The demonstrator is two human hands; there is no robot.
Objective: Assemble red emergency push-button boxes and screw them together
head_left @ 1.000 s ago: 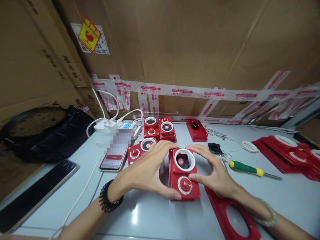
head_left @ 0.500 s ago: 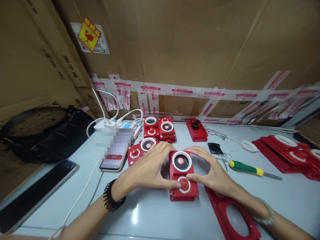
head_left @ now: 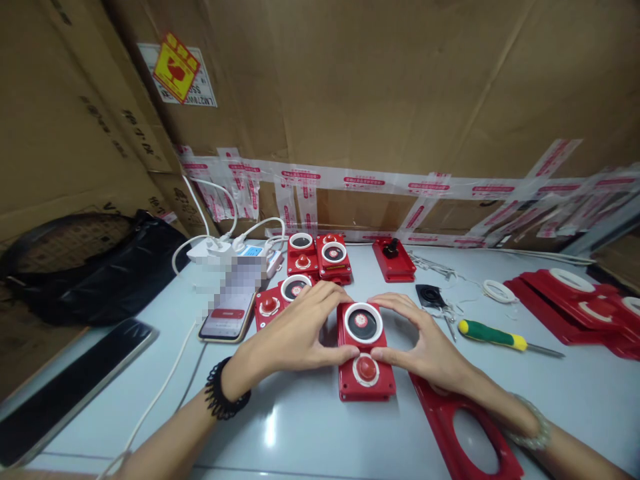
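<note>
A red alarm box (head_left: 345, 383) lies face up on the table in front of me, with a white-ringed black speaker (head_left: 363, 324) above a red dome (head_left: 367, 367). My left hand (head_left: 300, 333) grips its left side, fingers at the far edge and thumb on the face between ring and dome. On the opposite side my right hand (head_left: 430, 340) mirrors this hold, its thumb tip close to the left one. Both hands are closed on the box. Beneath my right wrist lies a red cover (head_left: 443, 430) with a large oval opening.
Similar red boxes (head_left: 334, 272) stand behind my left hand, near a phone (head_left: 230, 313) and a power strip (head_left: 275, 260). A green-and-yellow screwdriver (head_left: 493, 335), a white ring (head_left: 497, 291) and red housings (head_left: 545, 303) lie to the right. Cardboard (head_left: 380, 87) walls the back.
My left thumb has slid up from the edge of the red dome to the strip below the white ring. The right hand and the box are nearly unchanged.
</note>
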